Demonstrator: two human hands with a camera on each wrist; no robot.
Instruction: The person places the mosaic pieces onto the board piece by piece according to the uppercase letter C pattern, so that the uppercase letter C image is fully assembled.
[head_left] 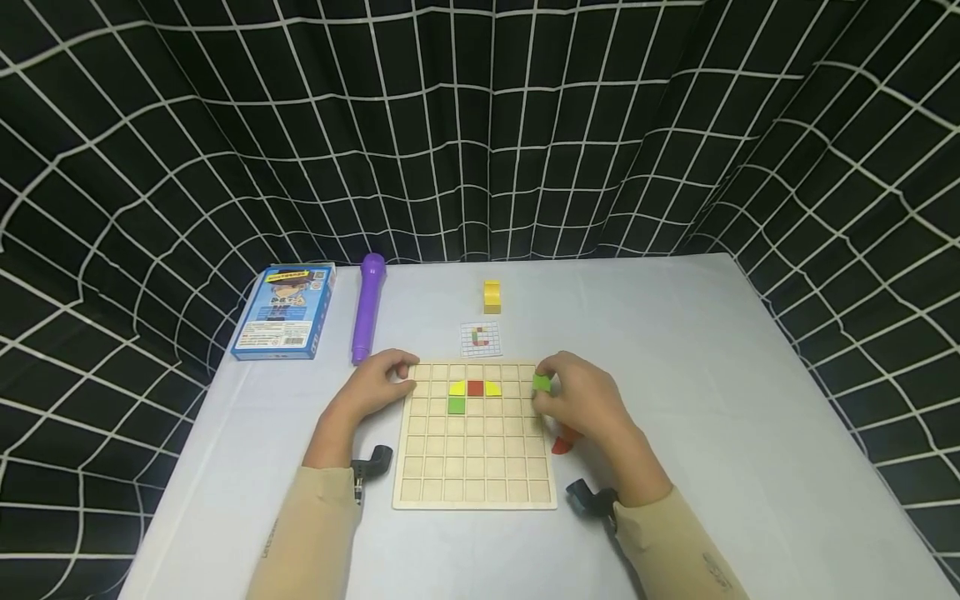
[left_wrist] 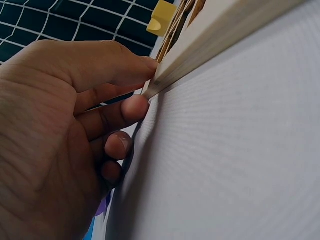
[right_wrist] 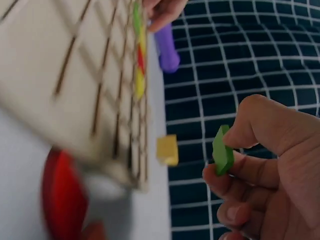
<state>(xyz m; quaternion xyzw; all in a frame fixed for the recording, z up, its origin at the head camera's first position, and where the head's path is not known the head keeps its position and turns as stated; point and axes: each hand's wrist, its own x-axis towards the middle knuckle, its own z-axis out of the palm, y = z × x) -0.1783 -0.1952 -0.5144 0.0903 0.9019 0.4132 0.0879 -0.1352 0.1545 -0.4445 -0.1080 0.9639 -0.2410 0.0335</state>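
Note:
A wooden grid board (head_left: 476, 467) lies flat on the white table. My left hand (head_left: 375, 385) grips its far left corner; in the left wrist view the thumb (left_wrist: 120, 67) and index finger touch the board's edge. My right hand (head_left: 583, 396) pinches a small green tile (right_wrist: 223, 151) between thumb and fingers, over the board's far right edge. In the board's upper cells lie a red square tile (head_left: 476, 388), a yellow tile with a curved edge (head_left: 457, 388) on its left, another yellow tile (head_left: 492, 388) on its right, and a green square tile (head_left: 457, 406) below the left yellow one.
Beyond the board are a small pattern card (head_left: 480, 340) and a yellow block (head_left: 492, 297). A purple stick-like object (head_left: 367, 308) and a blue box (head_left: 287, 312) lie at the back left. Red pieces (head_left: 561, 446) sit under my right wrist, partly hidden.

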